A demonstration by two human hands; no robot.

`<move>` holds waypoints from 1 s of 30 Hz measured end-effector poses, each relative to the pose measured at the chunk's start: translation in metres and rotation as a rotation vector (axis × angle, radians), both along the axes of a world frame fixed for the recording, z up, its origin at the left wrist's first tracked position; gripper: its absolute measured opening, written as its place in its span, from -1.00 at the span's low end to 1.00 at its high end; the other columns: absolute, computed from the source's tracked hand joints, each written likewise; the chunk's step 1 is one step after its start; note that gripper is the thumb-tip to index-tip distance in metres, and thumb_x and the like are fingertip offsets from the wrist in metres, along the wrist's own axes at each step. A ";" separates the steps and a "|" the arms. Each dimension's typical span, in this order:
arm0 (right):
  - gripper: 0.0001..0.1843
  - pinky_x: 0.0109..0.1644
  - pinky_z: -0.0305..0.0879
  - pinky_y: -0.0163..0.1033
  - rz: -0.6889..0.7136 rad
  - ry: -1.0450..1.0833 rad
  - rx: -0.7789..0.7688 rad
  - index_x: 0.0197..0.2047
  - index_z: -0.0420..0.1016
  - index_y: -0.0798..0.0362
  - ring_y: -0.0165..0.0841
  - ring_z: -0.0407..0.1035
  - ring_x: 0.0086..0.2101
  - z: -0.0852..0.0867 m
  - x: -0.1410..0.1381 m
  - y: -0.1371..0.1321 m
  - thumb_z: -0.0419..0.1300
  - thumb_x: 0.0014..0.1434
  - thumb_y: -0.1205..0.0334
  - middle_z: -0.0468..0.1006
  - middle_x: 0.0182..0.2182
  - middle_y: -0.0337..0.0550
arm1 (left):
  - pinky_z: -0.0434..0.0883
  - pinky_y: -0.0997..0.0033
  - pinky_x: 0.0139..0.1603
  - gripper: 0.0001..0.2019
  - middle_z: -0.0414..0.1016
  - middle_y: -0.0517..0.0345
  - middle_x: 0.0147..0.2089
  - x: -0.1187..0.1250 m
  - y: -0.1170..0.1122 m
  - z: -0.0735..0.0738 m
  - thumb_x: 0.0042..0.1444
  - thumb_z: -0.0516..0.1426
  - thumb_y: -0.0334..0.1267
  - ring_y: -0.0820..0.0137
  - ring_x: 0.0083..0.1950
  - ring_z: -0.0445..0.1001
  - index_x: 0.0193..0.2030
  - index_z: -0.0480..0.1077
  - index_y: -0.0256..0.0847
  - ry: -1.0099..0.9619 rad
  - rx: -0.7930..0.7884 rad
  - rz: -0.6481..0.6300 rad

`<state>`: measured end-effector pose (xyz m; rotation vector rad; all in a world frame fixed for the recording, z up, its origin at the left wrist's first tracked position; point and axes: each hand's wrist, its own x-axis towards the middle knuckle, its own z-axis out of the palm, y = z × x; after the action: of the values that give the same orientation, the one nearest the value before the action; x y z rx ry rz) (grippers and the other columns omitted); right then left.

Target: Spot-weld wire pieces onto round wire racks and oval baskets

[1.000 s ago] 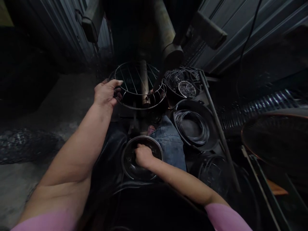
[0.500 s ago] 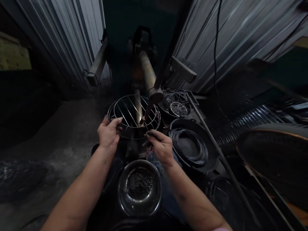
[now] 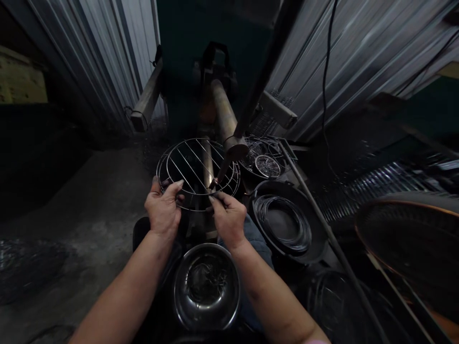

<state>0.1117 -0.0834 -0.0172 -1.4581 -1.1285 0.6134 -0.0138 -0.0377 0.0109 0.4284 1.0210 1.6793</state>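
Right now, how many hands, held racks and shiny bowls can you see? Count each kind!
Hands: 2 (left hand, right hand)
Held rack: 1
Shiny bowl: 1
Total: 4

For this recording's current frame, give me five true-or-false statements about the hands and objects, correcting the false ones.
The left hand holds the left side of the round wire rack. True.
The right hand is at the rack's near edge. True.
The shiny bowl is farther from the person than the rack. False: the bowl is nearer.
Thin wire-like pieces lie in the bowl. True.
The wire coil in the dark basin is left of the left hand. False: the coil lies right of both hands.
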 end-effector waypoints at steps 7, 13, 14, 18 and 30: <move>-0.73 -0.37 0.44 -0.23 -0.073 0.106 0.038 -0.30 0.59 0.07 -0.28 0.51 -0.41 -0.018 0.001 -0.001 0.24 0.06 0.04 0.61 -0.45 -0.14 | 0.21 0.58 -0.58 -0.59 0.31 0.31 -0.35 0.003 0.005 -0.005 -0.36 0.36 -0.35 0.59 -0.49 0.30 -0.29 0.36 -0.20 -0.007 0.034 -0.010; -0.73 -0.33 0.45 -0.22 -0.091 0.133 0.091 -0.31 0.58 0.09 -0.30 0.50 -0.44 -0.021 0.003 0.004 0.25 0.05 0.05 0.61 -0.44 -0.15 | 0.23 0.59 -0.58 -0.58 0.31 0.30 -0.34 0.007 0.012 -0.006 -0.37 0.37 -0.35 0.60 -0.49 0.30 -0.29 0.36 -0.21 -0.003 0.009 -0.019; -0.73 -0.34 0.45 -0.22 -0.093 0.134 0.099 -0.31 0.57 0.09 -0.31 0.50 -0.46 -0.020 0.003 0.005 0.25 0.05 0.05 0.60 -0.45 -0.16 | 0.23 0.59 -0.58 -0.57 0.31 0.30 -0.35 0.008 0.013 -0.005 -0.38 0.37 -0.35 0.59 -0.49 0.30 -0.29 0.36 -0.21 -0.007 0.004 -0.017; -0.78 -0.34 0.44 -0.23 -0.098 0.118 0.128 -0.34 0.56 0.09 -0.34 0.47 -0.49 -0.019 0.004 0.009 0.25 0.07 0.09 0.59 -0.47 -0.17 | 0.22 0.58 -0.59 -0.55 0.30 0.31 -0.37 0.010 0.018 -0.005 -0.40 0.37 -0.37 0.58 -0.49 0.29 -0.30 0.34 -0.22 -0.027 -0.022 -0.011; -0.72 -0.41 0.42 -0.28 -0.090 0.115 0.143 -0.33 0.57 0.10 -0.37 0.46 -0.53 -0.021 0.008 0.025 0.23 0.08 0.04 0.60 -0.45 -0.17 | 0.17 0.56 -0.63 -0.53 0.25 0.34 -0.45 0.015 0.034 -0.010 -0.43 0.37 -0.38 0.55 -0.53 0.26 -0.35 0.24 -0.21 -0.050 -0.039 0.003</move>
<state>0.1200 -0.0583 -0.0385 -1.3273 -0.9913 0.5359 0.0009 -0.0034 0.0007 0.3576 1.0160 1.6620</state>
